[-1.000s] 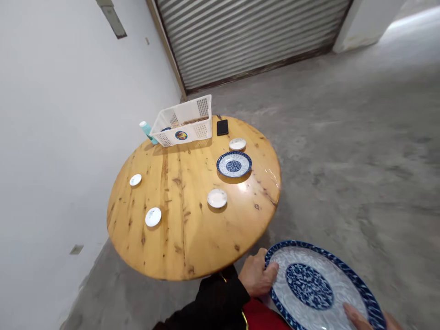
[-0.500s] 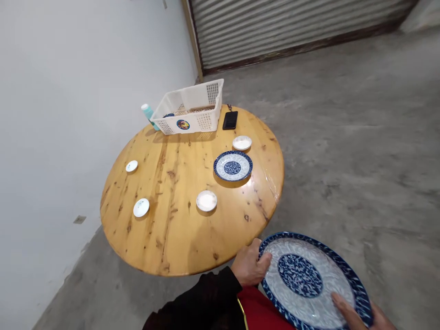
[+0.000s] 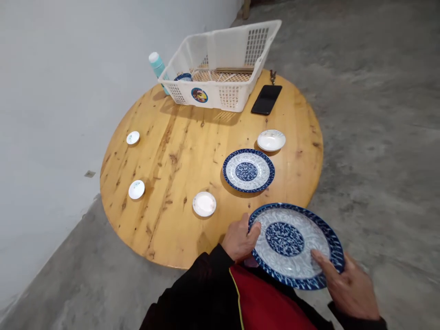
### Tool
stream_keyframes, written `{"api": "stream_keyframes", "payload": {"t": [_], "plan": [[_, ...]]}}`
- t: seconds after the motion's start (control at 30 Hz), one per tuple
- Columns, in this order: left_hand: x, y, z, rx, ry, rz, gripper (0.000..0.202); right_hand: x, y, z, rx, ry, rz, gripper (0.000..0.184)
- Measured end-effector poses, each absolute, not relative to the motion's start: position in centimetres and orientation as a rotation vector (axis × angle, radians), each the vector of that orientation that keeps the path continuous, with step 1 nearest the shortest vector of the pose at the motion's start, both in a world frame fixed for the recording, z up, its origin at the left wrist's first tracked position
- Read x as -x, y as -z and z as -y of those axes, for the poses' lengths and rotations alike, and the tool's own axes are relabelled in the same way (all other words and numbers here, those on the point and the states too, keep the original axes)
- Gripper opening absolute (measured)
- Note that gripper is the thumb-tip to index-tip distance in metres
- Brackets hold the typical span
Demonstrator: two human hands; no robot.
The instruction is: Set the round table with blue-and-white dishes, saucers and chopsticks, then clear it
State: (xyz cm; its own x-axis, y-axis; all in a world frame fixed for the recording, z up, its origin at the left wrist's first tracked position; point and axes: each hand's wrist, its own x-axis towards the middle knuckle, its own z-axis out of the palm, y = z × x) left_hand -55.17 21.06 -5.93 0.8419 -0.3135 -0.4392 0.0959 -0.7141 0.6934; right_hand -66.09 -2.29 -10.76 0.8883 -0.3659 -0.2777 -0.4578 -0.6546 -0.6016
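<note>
Both hands hold a large blue-and-white plate at the near right edge of the table, its patterned face up. My left hand grips its left rim, thumb on top. My right hand clasps the right rim, with the thumb reaching onto the face and the other fingers partly hidden. Just beyond lies a second blue-and-white plate on the round wooden table. A small white dish sits to the left of the held plate. Behind the second plate is a white bowl.
At the back stands a white plastic basket with chopsticks and a blue-patterned bowl in it. A turquoise bottle is beside it, a black phone to its right. Two small dishes lie at left.
The held plate and both hands have moved up and a little left in view, nearer the table. The view has tilted down and come closer, so the basket and phone look larger.
</note>
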Motion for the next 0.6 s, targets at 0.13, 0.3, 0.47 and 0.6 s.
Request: {"api": "stream_keyframes", "payload": {"t": [0.13, 0.3, 0.47, 0.6], "plan": [[52.5, 5.2, -21.1, -2.242, 0.524, 0.111, 0.018, 59.9, 8.2, 2.3, 2.2, -0.142, -0.646, 0.044], [49.3, 4.9, -20.8, -2.262, 0.337, 0.026, 0.014, 53.4, 6.7, 2.5, 2.203, -0.124, -0.579, 0.039], [46.5, 5.3, -19.8, -2.265, 0.233, -0.157, 0.009, 47.6, 8.1, 3.8, 2.275, -0.177, -0.383, 0.042], [44.6, 5.8, -19.2, -2.287, 0.203, -0.345, 0.009, 43.5, 9.5, 4.3, 2.372, -0.24, -0.204, 0.042]]}}
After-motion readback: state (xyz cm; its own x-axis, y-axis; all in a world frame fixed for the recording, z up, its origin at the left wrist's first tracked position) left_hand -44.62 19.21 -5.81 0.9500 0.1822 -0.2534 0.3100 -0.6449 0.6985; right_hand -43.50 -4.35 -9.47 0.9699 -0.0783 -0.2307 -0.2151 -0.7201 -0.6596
